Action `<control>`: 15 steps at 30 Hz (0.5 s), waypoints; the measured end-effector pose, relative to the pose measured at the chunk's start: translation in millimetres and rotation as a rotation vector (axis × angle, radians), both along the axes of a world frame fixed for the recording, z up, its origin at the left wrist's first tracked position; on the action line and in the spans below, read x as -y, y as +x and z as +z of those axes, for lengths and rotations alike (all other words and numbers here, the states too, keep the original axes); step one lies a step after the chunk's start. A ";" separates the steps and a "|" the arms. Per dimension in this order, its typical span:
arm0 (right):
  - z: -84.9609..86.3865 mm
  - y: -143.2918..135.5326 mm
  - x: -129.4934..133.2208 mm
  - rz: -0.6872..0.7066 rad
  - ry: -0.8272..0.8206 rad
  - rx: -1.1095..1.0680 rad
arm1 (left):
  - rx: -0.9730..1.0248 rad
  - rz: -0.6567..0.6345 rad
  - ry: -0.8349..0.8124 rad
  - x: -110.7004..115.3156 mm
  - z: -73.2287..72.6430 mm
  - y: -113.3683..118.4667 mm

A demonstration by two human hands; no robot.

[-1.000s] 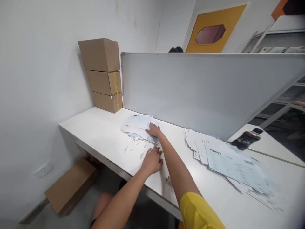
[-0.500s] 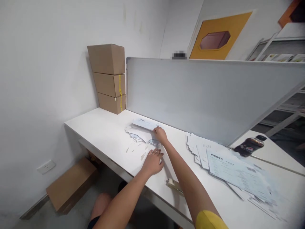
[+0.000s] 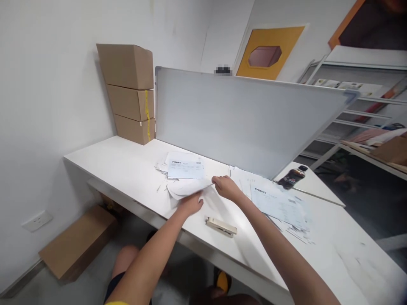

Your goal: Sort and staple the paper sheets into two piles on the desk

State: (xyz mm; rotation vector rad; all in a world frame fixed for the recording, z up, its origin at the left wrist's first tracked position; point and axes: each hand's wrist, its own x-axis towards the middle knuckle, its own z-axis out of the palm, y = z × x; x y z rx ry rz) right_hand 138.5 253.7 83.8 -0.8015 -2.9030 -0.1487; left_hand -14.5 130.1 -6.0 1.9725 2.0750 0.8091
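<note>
White sheets of paper [image 3: 188, 186] are lifted off the desk in front of a small pile of printed papers [image 3: 186, 166]. My right hand [image 3: 223, 186] pinches the right corner of these sheets. Under their near edge is my left hand [image 3: 191, 202], its fingers partly hidden by the paper and its thumb showing. A beige stapler [image 3: 221, 226] lies near the desk's front edge, below both hands. Another spread of printed papers [image 3: 278, 203] rests to the right, beyond my right forearm.
Three stacked cardboard boxes [image 3: 127, 95] stand at the desk's [image 3: 95, 163] back left. A whiteboard [image 3: 229, 118] rises along the back edge. One dark drink bottle [image 3: 292, 177] lies at the right. On the floor at left is another box [image 3: 78, 241].
My right hand has moved right and now holds the corner of lifted white sheets. My left hand has gone to their near edge. The view has shifted, and the stapler is fully uncovered.
</note>
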 end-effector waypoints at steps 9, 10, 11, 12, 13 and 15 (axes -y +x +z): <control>-40.8 -10.2 5.6 -0.175 -0.550 -0.179 | 0.208 0.036 0.060 -9.1 -5.8 -3.0; -45.1 -14.0 3.9 -0.260 -0.592 -0.204 | 0.218 0.040 0.063 -8.8 -7.0 -3.7; -48.8 -17.5 1.9 -0.333 -0.609 -0.222 | 0.227 0.049 0.078 -8.2 -8.4 -4.2; -51.8 -20.6 -0.4 -0.392 -0.607 -0.234 | 0.235 0.064 0.105 -7.5 -10.0 -4.6; -54.2 -23.1 -2.8 -0.440 -0.600 -0.245 | 0.235 0.081 0.135 -6.9 -11.8 -4.8; -57.5 -26.2 -7.7 -0.538 -0.612 -0.271 | 0.166 0.112 0.179 -6.2 -15.5 -4.5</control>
